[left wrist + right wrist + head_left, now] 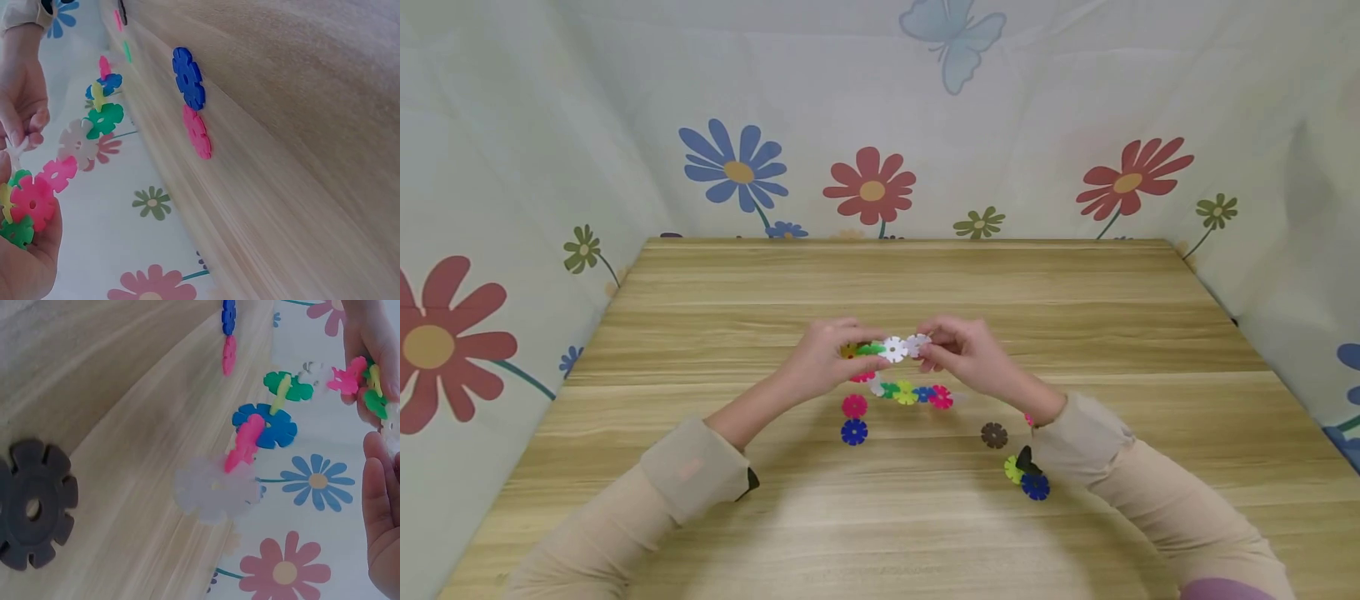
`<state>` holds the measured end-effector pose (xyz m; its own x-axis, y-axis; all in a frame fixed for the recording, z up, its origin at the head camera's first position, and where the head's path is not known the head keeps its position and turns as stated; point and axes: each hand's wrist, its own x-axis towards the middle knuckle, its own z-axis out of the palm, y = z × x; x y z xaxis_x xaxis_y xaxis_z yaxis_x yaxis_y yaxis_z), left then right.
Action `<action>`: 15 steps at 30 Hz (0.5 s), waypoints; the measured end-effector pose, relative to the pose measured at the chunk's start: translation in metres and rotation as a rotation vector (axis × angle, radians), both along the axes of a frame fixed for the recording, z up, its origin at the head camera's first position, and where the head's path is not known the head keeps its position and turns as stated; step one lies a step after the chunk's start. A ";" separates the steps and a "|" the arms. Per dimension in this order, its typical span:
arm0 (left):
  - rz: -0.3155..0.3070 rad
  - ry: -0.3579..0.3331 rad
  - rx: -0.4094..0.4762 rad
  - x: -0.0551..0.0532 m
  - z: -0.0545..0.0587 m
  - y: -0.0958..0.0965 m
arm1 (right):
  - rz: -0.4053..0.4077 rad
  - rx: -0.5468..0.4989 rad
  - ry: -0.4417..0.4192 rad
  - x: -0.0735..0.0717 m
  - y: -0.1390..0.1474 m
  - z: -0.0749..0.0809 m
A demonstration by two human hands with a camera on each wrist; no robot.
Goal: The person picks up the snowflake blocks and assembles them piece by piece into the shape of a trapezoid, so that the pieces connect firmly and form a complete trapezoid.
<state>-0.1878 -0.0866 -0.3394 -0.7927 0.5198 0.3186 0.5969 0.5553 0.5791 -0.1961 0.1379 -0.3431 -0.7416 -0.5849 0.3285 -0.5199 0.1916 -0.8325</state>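
Note:
My left hand point(823, 354) grips a chain of interlocking snowflake discs, with a pink disc point(32, 203) and green and yellow ones between fingers and thumb. From there the chain hangs on in white, green point(105, 120), yellow point(905, 392), blue point(265, 426) and pink point(941, 397), ending in a translucent white disc point(215, 489). A white disc point(893, 349) sticks out of the left hand towards the right. At that end my right hand point(966, 354) pinches another white disc point(917, 345) against it; whether their slots are joined I cannot tell.
On the wooden table point(880, 533) lie a loose pink disc point(854, 407) and a blue disc point(853, 432). Nearer the right sleeve are a brown disc point(994, 435), a yellow disc point(1012, 469) and another blue disc point(1035, 486). A flowered cloth point(1015, 167) surrounds the table.

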 end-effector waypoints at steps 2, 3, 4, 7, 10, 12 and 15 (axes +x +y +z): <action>-0.016 -0.009 0.011 0.001 0.001 0.000 | 0.005 -0.011 0.040 0.002 -0.001 -0.001; -0.024 -0.011 0.014 0.002 0.001 0.001 | 0.005 -0.017 0.050 0.004 -0.002 -0.001; -0.035 -0.012 0.018 0.002 0.001 0.001 | 0.006 -0.025 0.057 0.005 -0.002 -0.001; -0.053 -0.012 0.027 0.004 0.002 0.001 | 0.008 -0.042 0.079 0.008 -0.004 -0.002; -0.058 -0.007 0.027 0.005 0.002 0.001 | 0.011 -0.054 0.110 0.011 -0.007 -0.002; -0.059 -0.004 0.022 0.005 0.002 0.000 | 0.015 -0.065 0.127 0.012 -0.008 -0.003; -0.058 -0.004 0.007 0.004 0.003 0.001 | 0.009 -0.075 0.131 0.011 -0.009 -0.005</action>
